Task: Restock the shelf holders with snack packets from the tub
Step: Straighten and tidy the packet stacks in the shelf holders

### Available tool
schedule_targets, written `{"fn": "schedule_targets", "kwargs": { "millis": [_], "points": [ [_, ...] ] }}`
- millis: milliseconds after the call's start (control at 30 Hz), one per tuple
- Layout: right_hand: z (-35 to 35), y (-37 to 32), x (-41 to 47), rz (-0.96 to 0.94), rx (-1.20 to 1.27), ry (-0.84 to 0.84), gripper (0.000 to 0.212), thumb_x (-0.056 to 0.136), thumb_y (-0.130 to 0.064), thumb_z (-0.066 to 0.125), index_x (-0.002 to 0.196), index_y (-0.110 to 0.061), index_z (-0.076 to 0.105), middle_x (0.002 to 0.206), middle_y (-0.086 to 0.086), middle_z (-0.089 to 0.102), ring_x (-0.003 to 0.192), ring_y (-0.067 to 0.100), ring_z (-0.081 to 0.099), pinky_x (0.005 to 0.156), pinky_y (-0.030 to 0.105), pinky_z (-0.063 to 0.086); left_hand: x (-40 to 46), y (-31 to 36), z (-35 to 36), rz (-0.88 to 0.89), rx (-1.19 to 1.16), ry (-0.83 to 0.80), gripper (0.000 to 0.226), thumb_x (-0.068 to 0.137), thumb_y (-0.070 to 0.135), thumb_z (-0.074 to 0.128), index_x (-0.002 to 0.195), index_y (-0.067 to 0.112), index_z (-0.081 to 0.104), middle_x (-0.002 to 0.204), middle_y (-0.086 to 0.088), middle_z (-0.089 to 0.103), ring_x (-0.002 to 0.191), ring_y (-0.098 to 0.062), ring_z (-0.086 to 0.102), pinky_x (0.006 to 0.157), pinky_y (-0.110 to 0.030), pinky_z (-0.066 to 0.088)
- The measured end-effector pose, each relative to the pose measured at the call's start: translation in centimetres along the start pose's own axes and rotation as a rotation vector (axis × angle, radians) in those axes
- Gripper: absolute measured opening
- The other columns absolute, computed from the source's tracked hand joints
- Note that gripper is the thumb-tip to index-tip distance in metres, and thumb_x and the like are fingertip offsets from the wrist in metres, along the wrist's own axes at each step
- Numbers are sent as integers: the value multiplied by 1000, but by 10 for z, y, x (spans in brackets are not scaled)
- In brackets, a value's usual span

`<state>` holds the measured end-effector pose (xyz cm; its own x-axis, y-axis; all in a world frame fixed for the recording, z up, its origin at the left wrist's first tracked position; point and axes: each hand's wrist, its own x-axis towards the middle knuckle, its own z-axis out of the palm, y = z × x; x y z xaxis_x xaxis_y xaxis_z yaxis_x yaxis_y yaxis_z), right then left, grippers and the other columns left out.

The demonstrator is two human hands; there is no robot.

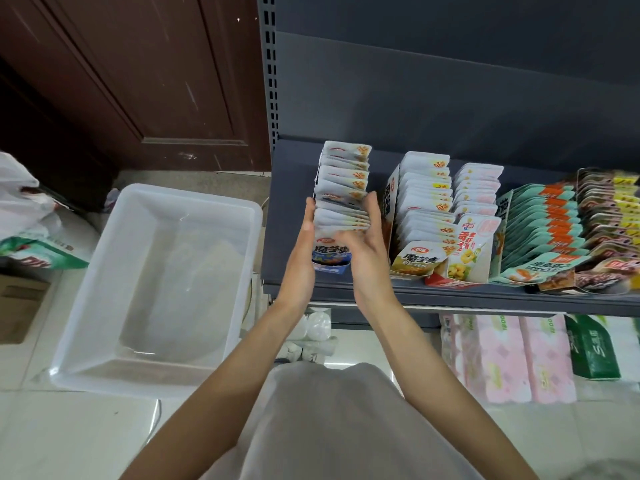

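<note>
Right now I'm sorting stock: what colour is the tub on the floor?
Translucent white, nothing visible inside; the tub shows clearest in the head view.

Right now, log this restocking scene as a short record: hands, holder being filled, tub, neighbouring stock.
left hand: flat against the left side of the blue-front packet row
right hand: pressed against the row's right side, fingers straight
holder in use: leftmost on the grey shelf, packed with upright white packets
tub: clear plastic, on the floor left of the shelf, no packets visible inside
neighbouring stock: yellow-front packets, then teal-and-orange packets further right
below the shelf: pink tissue packs
</note>
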<state>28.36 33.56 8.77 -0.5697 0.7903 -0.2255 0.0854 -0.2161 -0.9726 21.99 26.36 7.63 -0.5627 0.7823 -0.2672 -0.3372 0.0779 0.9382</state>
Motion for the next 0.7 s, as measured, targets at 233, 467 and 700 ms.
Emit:
{"fn": "schedule_targets", "kwargs": {
  "millis": [233, 467, 700],
  "points": [
    [-9, 0, 5, 9, 84, 65, 74, 93, -7, 54, 152, -26, 14, 126, -32, 38, 102, -24, 48, 76, 4, 45, 15, 15, -7, -16, -57, 31, 77, 83, 64, 43, 150, 36, 17, 154, 16, 25, 121, 16, 39, 99, -13, 38],
    [-2, 7, 0, -55, 62, 66, 50, 102, -17, 37, 150, -21, 24, 151, -13, 31, 126, -16, 35, 101, 11, 38, 24, 9, -1, 12, -93, 24, 49, 102, 26, 37, 148, 34, 23, 140, 19, 43, 124, 7, 45, 98, -18, 43],
    [7, -11, 15, -117, -250, 197, 54, 93, 0, 47, 142, -20, 36, 141, 1, 42, 133, 13, 39, 111, 40, 35, 27, 13, 10, 23, -73, 135, 48, 102, 18, 39, 147, 29, 31, 146, 13, 40, 128, 5, 41, 103, -17, 35]
  ]
}}
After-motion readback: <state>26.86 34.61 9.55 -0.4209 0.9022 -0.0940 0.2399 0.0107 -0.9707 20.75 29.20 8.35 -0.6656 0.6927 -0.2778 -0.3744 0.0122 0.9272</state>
